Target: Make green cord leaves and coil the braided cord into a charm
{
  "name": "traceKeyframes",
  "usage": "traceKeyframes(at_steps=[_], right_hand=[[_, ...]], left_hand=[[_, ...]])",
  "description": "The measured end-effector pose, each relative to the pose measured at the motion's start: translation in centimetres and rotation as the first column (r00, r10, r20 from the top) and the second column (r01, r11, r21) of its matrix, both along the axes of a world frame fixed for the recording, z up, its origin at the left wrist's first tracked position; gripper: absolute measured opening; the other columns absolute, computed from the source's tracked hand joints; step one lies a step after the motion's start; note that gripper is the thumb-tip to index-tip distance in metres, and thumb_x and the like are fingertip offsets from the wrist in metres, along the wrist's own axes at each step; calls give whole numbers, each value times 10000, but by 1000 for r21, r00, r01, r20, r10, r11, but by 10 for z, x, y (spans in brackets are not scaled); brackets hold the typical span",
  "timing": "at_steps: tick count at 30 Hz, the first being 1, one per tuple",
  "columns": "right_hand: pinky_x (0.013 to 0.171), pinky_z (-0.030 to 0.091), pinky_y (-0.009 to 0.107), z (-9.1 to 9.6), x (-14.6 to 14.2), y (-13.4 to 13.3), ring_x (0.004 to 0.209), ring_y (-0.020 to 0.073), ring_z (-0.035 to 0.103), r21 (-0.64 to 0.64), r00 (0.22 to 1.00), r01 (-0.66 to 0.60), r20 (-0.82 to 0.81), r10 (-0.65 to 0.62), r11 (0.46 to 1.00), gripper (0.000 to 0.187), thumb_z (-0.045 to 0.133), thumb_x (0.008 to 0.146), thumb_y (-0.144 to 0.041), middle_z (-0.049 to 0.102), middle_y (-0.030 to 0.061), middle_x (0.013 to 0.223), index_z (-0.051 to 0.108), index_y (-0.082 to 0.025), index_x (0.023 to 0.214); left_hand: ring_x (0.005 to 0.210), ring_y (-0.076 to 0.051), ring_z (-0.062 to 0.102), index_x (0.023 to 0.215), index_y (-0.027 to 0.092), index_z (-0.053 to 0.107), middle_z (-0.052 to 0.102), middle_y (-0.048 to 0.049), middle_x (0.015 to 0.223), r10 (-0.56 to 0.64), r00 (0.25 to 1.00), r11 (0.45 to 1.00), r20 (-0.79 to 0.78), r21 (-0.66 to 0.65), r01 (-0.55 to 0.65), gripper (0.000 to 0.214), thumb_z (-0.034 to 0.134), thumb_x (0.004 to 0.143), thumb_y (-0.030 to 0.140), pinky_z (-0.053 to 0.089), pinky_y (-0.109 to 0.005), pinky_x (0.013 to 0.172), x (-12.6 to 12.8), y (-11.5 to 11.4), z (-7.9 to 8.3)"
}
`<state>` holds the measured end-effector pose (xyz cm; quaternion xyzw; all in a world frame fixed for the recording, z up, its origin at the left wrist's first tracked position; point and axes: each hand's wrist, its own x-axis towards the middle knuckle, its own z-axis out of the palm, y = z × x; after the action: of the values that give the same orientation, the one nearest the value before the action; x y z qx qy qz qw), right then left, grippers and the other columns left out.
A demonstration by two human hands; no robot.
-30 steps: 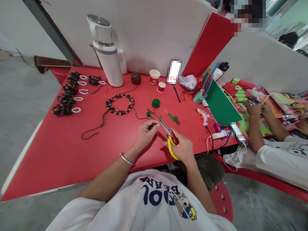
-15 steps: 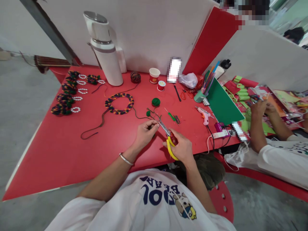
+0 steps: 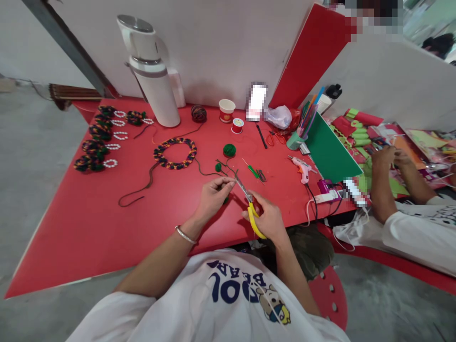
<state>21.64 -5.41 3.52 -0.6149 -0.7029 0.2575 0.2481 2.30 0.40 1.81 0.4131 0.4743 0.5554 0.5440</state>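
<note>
My left hand (image 3: 215, 195) is closed in a pinch beside the scissors' tips, on what looks like a thin piece of green yarn; a bit of green (image 3: 225, 200) shows under the fingers. Yellow-handled scissors (image 3: 253, 221) are in my right hand (image 3: 268, 217), their blades pointing up and left toward my left fingertips. Just beyond lie a small green yarn ball (image 3: 218, 167) with loose strands and a larger green yarn ball (image 3: 230, 150). A green-handled hook tool (image 3: 253, 171) rests to the right. Farther left is a multicoloured crocheted ring (image 3: 156, 156) with trailing yarn.
Multicoloured yarn pieces with white bead loops (image 3: 110, 163) line the left. A tall white flask (image 3: 156, 90), paper cup (image 3: 227, 111) and thread spool (image 3: 237, 125) stand behind. A pink glue gun (image 3: 302, 169) and green board (image 3: 331, 152) are right, beside another person's hands (image 3: 386, 159).
The scissors have turned slightly in my right hand and their blades look narrower. My left hand keeps its pinch. The whole view has shifted a little.
</note>
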Motion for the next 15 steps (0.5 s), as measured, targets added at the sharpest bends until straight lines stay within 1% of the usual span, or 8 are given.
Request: traceKeyframes(at_steps=[2, 4, 7, 10, 12, 15], right_hand=[[997, 568, 400, 1, 0, 1, 1153, 279, 728, -4, 998, -5, 70, 5, 1000, 630, 742, 860, -433, 738, 102, 1330, 623, -251, 1451], [992, 567, 413, 1, 0, 2, 1137, 281, 722, -8, 994, 16, 109, -15, 1000, 645, 744, 856, -419, 741, 106, 1297, 607, -255, 1465], [956, 576, 394, 0, 1, 3, 1066, 262, 726, -13, 993, 8, 115, -7, 1000, 658, 755, 846, -403, 749, 98, 1238, 601, -262, 1470], [938, 576, 361, -1, 1, 4, 1058, 252, 731, 7, 993, -17, 115, 16, 1000, 665, 764, 844, -401, 745, 101, 1251, 604, -257, 1473], [923, 576, 345, 0, 1, 4, 1040, 249, 742, 20, 991, -7, 133, 4, 1000, 640, 764, 849, -418, 756, 97, 1242, 624, -262, 1454], [874, 577, 326, 1, 1, 4, 963, 239, 757, 33, 984, 6, 177, -12, 999, 588, 754, 865, -458, 784, 80, 1181, 659, -281, 1418]], left_hand=[[531, -90, 390, 778, 177, 769, 534, 18, 588, -2, 1000, 1000, 15, 1, 2, 293, 858, 701, 445, 298, -237, 502, 0, 1, -2], [532, -89, 393, 783, 177, 763, 526, 20, 590, -14, 999, 1000, 35, 1, 14, 297, 853, 710, 451, 306, -235, 507, -1, 1, -4], [521, -84, 379, 821, 177, 762, 512, 30, 585, -68, 996, 998, 58, -7, 68, 316, 845, 719, 465, 296, -231, 505, -2, 1, -4], [532, -89, 390, 845, 179, 756, 531, 28, 600, -130, 991, 991, 39, -6, 130, 326, 835, 724, 471, 289, -230, 504, -2, 0, -2], [541, -93, 390, 791, 180, 729, 519, 31, 590, -144, 990, 990, 10, 5, 144, 314, 825, 733, 473, 289, -231, 503, -2, 0, 1], [540, -90, 379, 728, 177, 691, 491, 37, 575, -134, 991, 991, -12, 11, 135, 318, 821, 743, 467, 291, -229, 502, -2, -1, 4]])
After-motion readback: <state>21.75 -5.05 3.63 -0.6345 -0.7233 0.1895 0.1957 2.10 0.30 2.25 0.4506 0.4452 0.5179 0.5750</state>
